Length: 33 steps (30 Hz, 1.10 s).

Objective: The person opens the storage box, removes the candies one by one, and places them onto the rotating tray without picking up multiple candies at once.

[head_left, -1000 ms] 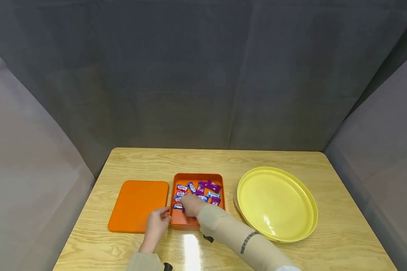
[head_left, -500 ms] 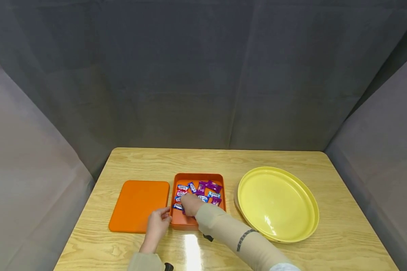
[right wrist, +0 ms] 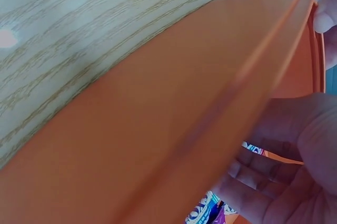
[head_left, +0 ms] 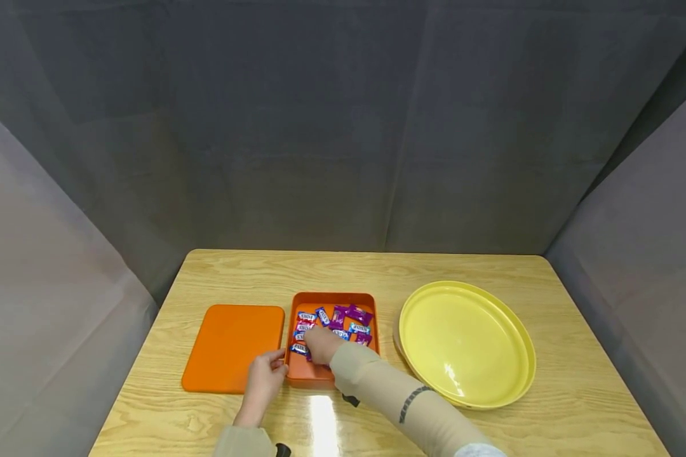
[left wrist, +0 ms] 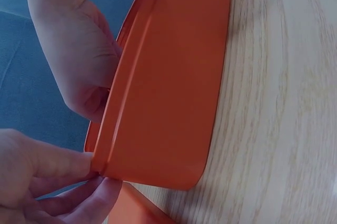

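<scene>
In the head view an orange box (head_left: 311,383) stands mid-table, holding several small wrapped candies. Blue and red candies (head_left: 300,348) line up along its left side; purple candies (head_left: 359,313) lie loosely at the right. My left hand (head_left: 265,381) pinches the box's near left corner, thumb and fingers at the rim in the left wrist view. My right hand (head_left: 322,346) reaches down inside the box over the left candies, fingers bent. The right wrist view shows wrappers (right wrist: 200,211) just beyond its fingers; the box wall hides the fingertips, so I cannot tell whether they grip a candy.
A flat orange lid (head_left: 234,349) lies left of the box, close to my left hand. At the right is a large round yellow tray (head_left: 469,343), with my right forearm (head_left: 400,393) passing in front of it. Dark curtains (head_left: 343,127) surround the wooden table (head_left: 577,381).
Almost nothing differs. My left hand stays at the box corner and my right hand stays among the candies, with the lowest blue candy on the left tilting slightly.
</scene>
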Motion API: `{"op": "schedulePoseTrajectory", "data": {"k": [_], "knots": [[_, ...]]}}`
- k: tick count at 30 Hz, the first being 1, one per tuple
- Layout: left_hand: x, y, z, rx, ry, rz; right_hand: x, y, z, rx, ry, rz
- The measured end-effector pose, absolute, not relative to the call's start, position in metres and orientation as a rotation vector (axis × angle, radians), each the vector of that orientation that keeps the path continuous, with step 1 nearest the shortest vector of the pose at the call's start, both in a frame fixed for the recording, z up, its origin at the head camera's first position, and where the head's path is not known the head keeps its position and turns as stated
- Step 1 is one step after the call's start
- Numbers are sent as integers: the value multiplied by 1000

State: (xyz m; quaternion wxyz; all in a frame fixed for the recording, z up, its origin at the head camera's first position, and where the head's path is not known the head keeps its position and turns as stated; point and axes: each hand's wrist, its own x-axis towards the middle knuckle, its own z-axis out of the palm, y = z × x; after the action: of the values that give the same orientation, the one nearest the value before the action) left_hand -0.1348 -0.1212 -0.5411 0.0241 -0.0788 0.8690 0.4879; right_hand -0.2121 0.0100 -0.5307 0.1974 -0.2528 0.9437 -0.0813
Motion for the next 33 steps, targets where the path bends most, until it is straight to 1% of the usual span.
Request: {"op": "schedulePoseTrajectory", "data": {"k": [11,18,25,33], "knots": [[-134,-121,-539,-230,2711,1516,-215,13,-523,-660,2587,-273],[-134,-121,-540,-230,2697,1520,-221,18,-506,-668,2591,-295],[-133,-120,-540,-239,2678,1523,-227,26,-485,-771,2643,-302],[-134,-118,-540,-256,2681,1521,-236,48,-470,-772,2654,-431]]}}
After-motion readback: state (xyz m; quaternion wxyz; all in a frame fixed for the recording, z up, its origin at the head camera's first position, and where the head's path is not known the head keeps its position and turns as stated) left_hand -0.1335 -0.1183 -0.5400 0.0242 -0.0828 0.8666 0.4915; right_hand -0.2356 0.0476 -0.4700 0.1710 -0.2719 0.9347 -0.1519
